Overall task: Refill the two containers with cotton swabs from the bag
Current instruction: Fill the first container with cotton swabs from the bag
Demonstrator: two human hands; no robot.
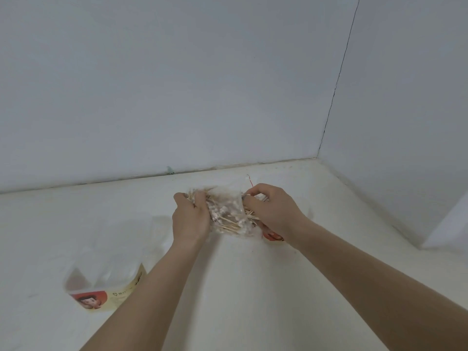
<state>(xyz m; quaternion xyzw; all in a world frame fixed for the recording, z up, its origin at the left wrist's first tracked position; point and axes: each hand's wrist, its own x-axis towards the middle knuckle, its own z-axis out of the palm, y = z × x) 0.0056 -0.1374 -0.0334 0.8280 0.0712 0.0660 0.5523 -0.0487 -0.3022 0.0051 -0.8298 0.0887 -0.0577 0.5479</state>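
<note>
Head view: both hands' fingers, left hand and right hand, pinch the bag; a hard tug could scatter cotton swabs.

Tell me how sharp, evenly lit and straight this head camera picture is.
Head view: soft, even light, faint shadows, no glare; the bag of cotton swabs is motion-blurred between the left hand and right hand; the clear container is hazy; wide-angle bending curves the wall seam.
</note>
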